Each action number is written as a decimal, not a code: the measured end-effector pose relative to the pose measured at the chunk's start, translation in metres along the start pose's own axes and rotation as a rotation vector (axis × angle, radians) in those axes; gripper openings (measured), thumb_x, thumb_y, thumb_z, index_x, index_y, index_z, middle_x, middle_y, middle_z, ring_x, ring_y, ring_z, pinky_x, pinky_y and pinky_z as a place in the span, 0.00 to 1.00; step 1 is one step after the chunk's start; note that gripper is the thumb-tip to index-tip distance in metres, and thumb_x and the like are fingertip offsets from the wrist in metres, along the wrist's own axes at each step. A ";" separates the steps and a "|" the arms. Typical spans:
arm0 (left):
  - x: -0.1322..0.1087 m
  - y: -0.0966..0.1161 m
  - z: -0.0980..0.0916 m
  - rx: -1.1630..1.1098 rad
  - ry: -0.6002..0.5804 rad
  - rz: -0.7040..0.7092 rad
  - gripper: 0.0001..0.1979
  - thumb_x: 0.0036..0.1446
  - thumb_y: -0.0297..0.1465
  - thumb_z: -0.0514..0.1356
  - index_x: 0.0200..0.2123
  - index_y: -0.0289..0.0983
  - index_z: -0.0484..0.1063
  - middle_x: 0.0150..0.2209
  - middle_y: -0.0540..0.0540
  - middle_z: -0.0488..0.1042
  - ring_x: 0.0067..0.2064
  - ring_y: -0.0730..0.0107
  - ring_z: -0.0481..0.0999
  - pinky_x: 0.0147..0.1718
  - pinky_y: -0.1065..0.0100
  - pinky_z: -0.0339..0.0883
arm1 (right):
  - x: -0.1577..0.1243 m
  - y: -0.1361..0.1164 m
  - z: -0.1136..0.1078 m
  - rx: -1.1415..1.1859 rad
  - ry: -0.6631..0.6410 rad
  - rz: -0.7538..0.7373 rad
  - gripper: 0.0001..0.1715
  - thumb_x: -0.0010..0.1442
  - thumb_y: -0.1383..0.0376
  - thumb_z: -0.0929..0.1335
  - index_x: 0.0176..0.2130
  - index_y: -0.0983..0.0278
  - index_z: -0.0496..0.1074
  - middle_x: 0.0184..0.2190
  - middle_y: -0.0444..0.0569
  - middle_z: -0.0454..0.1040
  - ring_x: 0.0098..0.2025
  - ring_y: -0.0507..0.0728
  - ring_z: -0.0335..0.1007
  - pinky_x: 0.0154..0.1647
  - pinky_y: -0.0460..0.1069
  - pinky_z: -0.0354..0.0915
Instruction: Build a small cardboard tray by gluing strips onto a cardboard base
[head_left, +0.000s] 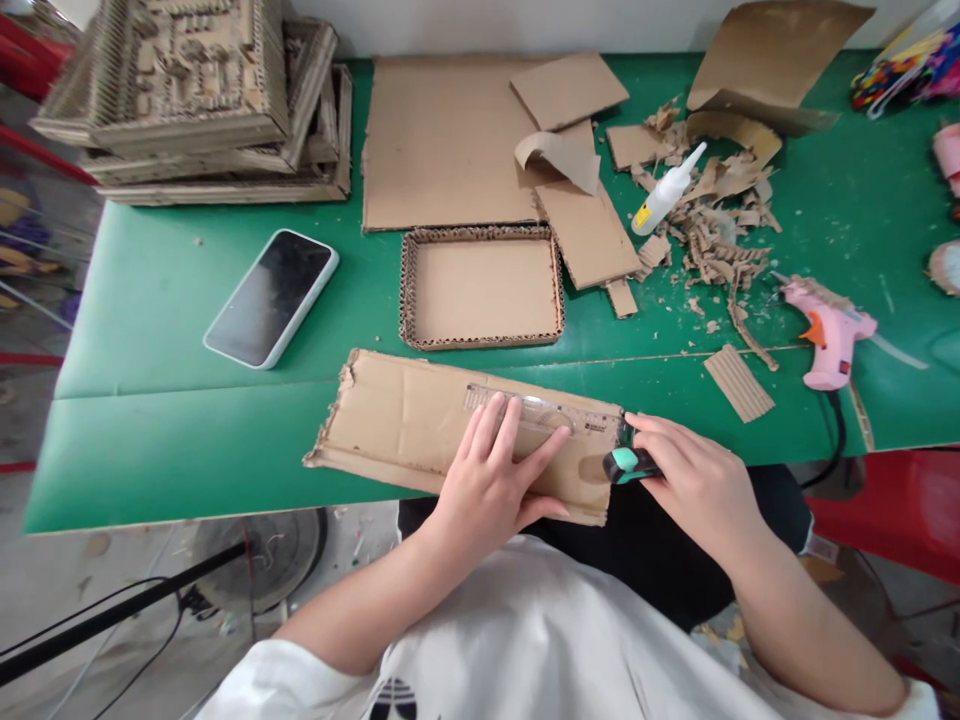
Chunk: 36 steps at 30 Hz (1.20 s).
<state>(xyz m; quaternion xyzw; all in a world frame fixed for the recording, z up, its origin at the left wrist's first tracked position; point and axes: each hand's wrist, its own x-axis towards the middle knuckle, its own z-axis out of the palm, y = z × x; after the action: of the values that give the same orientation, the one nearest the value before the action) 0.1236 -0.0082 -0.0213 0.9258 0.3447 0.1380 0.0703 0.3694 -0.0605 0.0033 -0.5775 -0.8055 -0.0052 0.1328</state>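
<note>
A long cardboard piece (382,410) lies at an angle along the table's front edge. Across its upper side rests a clear ruler (592,420). My left hand (491,465), fingers spread, presses on the ruler and the cardboard. At the cardboard's right end, my right hand (694,480) is closed round a black and teal utility knife (630,463), whose tip is too small to make out. Just beyond the cardboard sits a shallow cardboard tray (484,290) with corrugated walls.
Stacked cardboard frames (187,130) stand back left, above a phone (271,298). Behind the tray lie cardboard sheets (442,140). To the right are a glue bottle (667,190), cardboard scraps (720,240), a corrugated piece (739,383) and a pink glue gun (829,330) with a cable.
</note>
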 end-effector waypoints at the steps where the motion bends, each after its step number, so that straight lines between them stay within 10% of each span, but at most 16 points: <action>1: 0.000 0.000 0.000 0.000 0.001 0.000 0.38 0.52 0.58 0.52 0.61 0.45 0.61 0.60 0.31 0.53 0.62 0.35 0.57 0.56 0.43 0.59 | 0.000 0.000 0.000 0.000 -0.002 0.002 0.12 0.54 0.77 0.65 0.36 0.63 0.66 0.44 0.50 0.78 0.45 0.59 0.76 0.40 0.51 0.71; 36: -0.002 -0.002 -0.008 0.024 -0.014 -0.053 0.36 0.54 0.55 0.53 0.61 0.43 0.62 0.61 0.30 0.56 0.63 0.36 0.57 0.57 0.43 0.55 | 0.002 -0.001 -0.002 0.038 0.019 0.005 0.12 0.53 0.77 0.65 0.35 0.63 0.67 0.42 0.52 0.78 0.43 0.58 0.76 0.40 0.50 0.71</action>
<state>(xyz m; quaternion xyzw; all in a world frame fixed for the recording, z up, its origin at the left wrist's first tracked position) 0.1183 -0.0075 -0.0146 0.9181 0.3702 0.1255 0.0655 0.3685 -0.0593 0.0059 -0.5767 -0.8027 0.0048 0.1516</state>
